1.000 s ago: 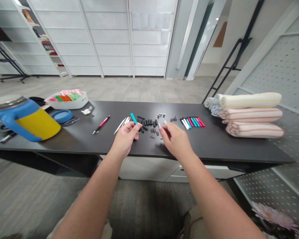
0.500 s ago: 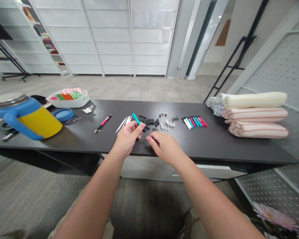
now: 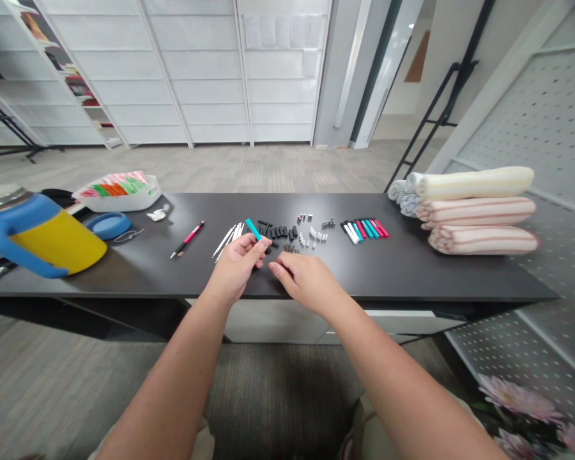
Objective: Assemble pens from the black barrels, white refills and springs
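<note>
My left hand (image 3: pixel 237 265) is closed around a teal pen barrel (image 3: pixel 252 229), whose upper end sticks out past the fingers, tilted to the left. Close beside it, my right hand (image 3: pixel 306 281) has its fingers curled and thumb bent in; whatever it may grip is hidden. Just beyond the right fingertips lie tiny dark pieces (image 3: pixel 291 248), too small to name surely. Behind the hands are black tubular pieces (image 3: pixel 282 232), small white parts (image 3: pixel 319 236) and small metallic parts (image 3: pixel 328 224). Thin white sticks (image 3: pixel 227 239) lie left of the barrel.
A row of white, teal and red barrels (image 3: pixel 365 230) lies to the right, near rolled towels (image 3: pixel 479 211). Leftward are a red-and-black pen (image 3: pixel 186 240), a blue lid (image 3: pixel 108 225), a white basket (image 3: pixel 146 193) and a large blue-and-yellow mug (image 3: pixel 57 243). The dark desk's front edge (image 3: pixel 388 298) is close.
The whole view has shifted slightly, with the desk things appearing further left. Both hands keep nearly the same pose, and the teal barrel stays in my left hand.
</note>
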`<state>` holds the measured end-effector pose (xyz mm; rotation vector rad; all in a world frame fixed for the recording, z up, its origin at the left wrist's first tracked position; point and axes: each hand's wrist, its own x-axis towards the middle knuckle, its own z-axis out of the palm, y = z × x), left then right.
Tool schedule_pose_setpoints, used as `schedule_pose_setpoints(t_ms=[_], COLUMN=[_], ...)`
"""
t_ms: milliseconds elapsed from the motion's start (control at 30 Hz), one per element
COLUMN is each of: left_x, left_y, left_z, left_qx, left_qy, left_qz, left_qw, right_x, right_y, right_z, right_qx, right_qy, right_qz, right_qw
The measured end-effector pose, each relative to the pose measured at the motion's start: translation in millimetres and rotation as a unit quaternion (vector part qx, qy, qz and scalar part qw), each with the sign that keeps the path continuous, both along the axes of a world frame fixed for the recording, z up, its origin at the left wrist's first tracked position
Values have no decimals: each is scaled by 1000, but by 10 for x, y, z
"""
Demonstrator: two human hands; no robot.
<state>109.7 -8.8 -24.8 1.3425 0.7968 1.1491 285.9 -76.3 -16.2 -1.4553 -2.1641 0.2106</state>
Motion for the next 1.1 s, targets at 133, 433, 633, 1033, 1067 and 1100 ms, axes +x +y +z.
schedule_pose_setpoints(t_ms=[133, 433, 633, 1033, 1067, 1100], left_x=[12, 54, 46, 44, 40, 36], left_y=[-6, -64, -82, -77, -73, -70], left_z=[21, 37, 44, 45, 36, 28], left_qx=[2, 57, 81, 52, 58, 62], left_qy=[17, 131, 167, 102, 105, 106], left_qz=[5, -39, -43, -53, -53, -54], left_qw=[1000, 989, 982, 992, 991, 991], right_x=[-4, -31, -18, -15, -16, -17], right_y=[-10, 3, 5, 5, 6, 7], right_z=[25, 22, 11, 18, 20, 21], right_qx=[5, -12, -12, -16, -17, -18], right_qy=[-25, -68, -63, -31, -31, -32], right_qz=[-5, -11, -10, -29, -31, -34], right_qw=[1000, 998, 998, 999, 999, 999])
